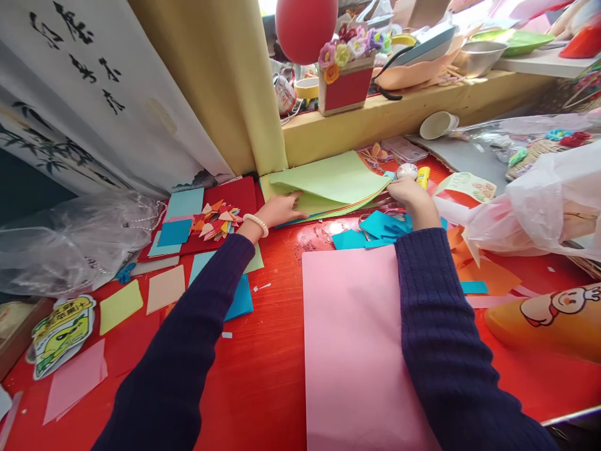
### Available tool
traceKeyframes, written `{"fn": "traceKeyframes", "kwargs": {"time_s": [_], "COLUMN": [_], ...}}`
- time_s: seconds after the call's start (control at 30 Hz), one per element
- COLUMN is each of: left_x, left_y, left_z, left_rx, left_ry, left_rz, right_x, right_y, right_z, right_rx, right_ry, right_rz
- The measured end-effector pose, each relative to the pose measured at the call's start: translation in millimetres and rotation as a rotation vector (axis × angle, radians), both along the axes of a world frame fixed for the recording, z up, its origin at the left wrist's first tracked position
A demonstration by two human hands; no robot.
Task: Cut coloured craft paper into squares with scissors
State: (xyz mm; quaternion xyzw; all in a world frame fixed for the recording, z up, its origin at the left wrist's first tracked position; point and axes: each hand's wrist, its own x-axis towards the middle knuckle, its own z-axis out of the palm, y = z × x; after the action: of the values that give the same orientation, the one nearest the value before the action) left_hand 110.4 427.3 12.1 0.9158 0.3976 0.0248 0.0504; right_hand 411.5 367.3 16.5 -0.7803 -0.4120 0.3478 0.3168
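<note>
A stack of coloured paper point(328, 181) with light green sheets on top lies at the back of the red table, against the yellow-covered ledge. The top sheet bows up along its near side. My left hand point(280, 210), with a beaded bracelet at the wrist, rests at the stack's left near corner, its fingers stretched over the paper. At the right corner, my right hand point(412, 194) pinches the sheet edges; some of its fingertips are hidden. A large pink sheet point(352, 338) lies in front, partly under my right forearm. Blue paper pieces point(382, 227) sit between the stack and this sheet.
Small folded paper pieces point(216, 220) are heaped on red card at left. Paper squares point(166, 289) lie around my left arm. An orange cup-like object point(547, 322) and a white plastic bag point(539, 194) are at right. A yellow glue stick point(423, 178) stands behind my right hand.
</note>
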Motion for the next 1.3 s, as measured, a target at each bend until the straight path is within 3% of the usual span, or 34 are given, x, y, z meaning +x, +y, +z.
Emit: {"fn": "traceKeyframes", "kwargs": {"time_s": [0.17,0.3,0.43,0.57,0.63,0.7,0.83,0.93,1.07,1.3], "left_x": [5.8,13.5,11.7,-4.9,-12.6,-16.5,-13.0,-9.4,-12.9,-22.8], "left_y": [-3.3,-8.1,-10.6,-15.6,-22.7,-32.3,-47.5,-44.4,-26.4,-8.0], "left_z": [1.4,9.3,38.5,74.2,80.5,73.8,36.0,13.6,7.4,7.0], "left_rx": [0.027,0.014,-0.087,-0.198,-0.22,-0.149,0.121,0.14,0.105,0.039], "left_ry": [0.101,0.181,0.242,0.287,0.238,0.169,0.166,0.178,0.175,0.146], "left_rz": [-0.027,-0.036,-0.064,-0.059,-0.086,-0.146,-0.166,-0.125,-0.112,-0.206], "right_x": [-2.1,-4.8,-25.7,-57.3,-69.3,-77.0,-83.7,-86.4,-88.3,-87.4], "right_y": [0.1,-5.7,-11.2,-8.6,-4.9,-1.9,-2.0,-4.3,-2.1,2.0], "right_z": [-4.7,3.4,17.9,27.0,28.6,29.8,32.6,33.8,32.2,30.2], "right_rx": [0.095,0.152,0.168,0.2,0.212,0.226,0.256,0.281,0.323,0.355], "right_ry": [0.297,0.456,0.647,0.838,0.927,1.007,1.01,0.964,1.005,0.997], "right_rz": [-0.078,-0.011,0.123,0.129,0.138,0.152,0.161,0.207,0.191,0.203]}}
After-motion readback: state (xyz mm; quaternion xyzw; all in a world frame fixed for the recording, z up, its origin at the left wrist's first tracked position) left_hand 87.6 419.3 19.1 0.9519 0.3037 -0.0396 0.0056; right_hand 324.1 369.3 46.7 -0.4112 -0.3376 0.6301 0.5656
